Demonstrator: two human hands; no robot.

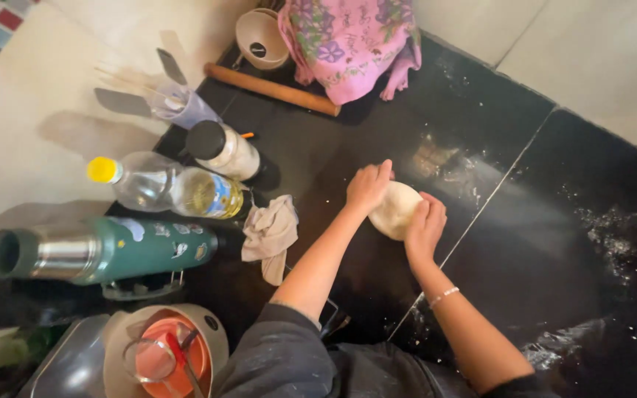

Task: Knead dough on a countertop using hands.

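Left hand (367,186) and right hand (425,228) cupped smooth pale dough ball (394,208), fingers curled closed around it, on glossy black flour-dusted countertop (525,250). Crumpled beige cloth (269,234) lay nearby, wooden rolling pin (273,89) beyond.

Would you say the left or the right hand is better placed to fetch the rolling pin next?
Left, probably: the left hand rests on the far-left side of the dough, nearer the rolling pin; the right hand cups its near-right side.

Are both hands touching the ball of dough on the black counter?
Touching. The head view shows the left hand pressed on the dough from its left edge and the right hand cupped over its right side, with no gap.
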